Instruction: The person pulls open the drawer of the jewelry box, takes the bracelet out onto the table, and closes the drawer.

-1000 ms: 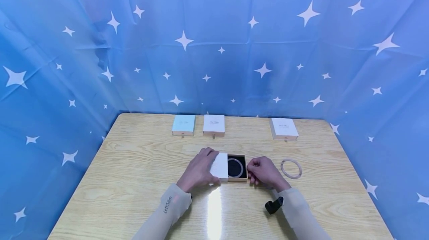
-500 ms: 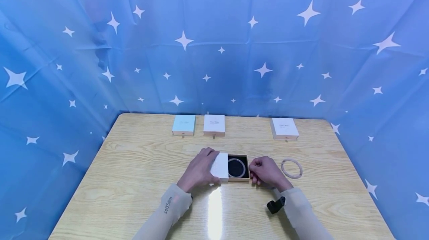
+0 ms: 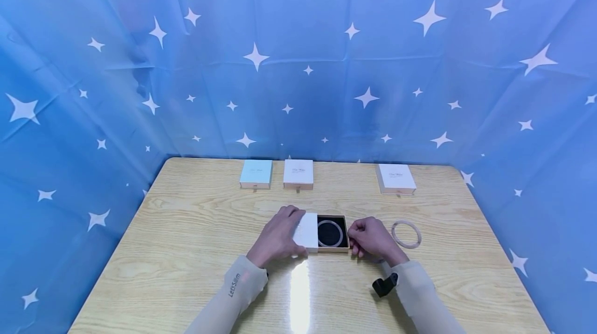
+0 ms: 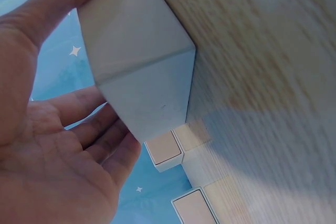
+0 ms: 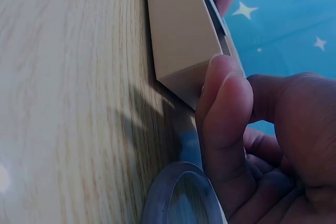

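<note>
A white sliding gift box (image 3: 305,233) lies on the wooden table, its drawer (image 3: 333,249) pulled partly out to the right. Inside, on black lining, sits a pale bangle (image 3: 339,234), its left edge close to the sleeve. My left hand (image 3: 278,235) grips the sleeve, thumb on the near side and fingers on the far side; the left wrist view shows the white sleeve (image 4: 142,40) between them. At the drawer's outer end, my right hand (image 3: 373,238) pinches with thumb and index finger; whatever is between the tips is hidden. In the right wrist view the drawer wall (image 5: 184,30) looks tan.
A second pale bangle (image 3: 406,234) lies on the table just right of my right hand. Along the back edge stand a light-blue box (image 3: 256,172), a white box (image 3: 298,172) and another white box (image 3: 396,177) further right. A blue starry curtain (image 3: 298,90) hangs behind.
The right hand has moved slightly right, and the drawer has slid further out of the sleeve with it, showing more of the bangle. The left hand stays in place on the sleeve.
</note>
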`<state>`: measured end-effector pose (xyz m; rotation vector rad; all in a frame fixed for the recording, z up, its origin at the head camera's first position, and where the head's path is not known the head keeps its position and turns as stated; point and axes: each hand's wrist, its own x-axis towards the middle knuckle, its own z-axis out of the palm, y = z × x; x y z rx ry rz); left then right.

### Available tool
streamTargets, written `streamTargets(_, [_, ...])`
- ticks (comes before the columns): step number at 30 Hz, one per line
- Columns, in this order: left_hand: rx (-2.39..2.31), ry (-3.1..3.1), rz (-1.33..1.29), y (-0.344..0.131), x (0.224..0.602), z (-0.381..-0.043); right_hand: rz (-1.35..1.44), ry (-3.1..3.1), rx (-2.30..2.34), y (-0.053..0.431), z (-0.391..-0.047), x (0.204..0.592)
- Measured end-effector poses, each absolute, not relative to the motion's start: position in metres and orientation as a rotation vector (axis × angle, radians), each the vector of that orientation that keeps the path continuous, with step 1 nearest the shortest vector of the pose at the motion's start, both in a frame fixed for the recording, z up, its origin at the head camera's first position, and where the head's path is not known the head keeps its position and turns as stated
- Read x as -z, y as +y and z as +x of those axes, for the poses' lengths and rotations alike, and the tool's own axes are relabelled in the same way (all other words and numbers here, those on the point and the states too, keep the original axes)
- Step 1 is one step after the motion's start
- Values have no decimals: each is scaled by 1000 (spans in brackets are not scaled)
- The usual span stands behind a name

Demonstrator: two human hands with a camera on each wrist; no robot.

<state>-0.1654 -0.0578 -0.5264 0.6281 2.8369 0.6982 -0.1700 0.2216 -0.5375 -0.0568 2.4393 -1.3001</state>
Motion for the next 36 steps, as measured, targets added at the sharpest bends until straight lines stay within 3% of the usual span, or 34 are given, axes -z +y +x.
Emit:
streamTargets(31, [-727, 2823, 601, -60, 524, -165, -3, 2476, 1257, 227, -169, 534])
streamTargets(36, [-726, 2821, 617, -60, 525, -165, -98, 2629, 1153, 225, -166, 522])
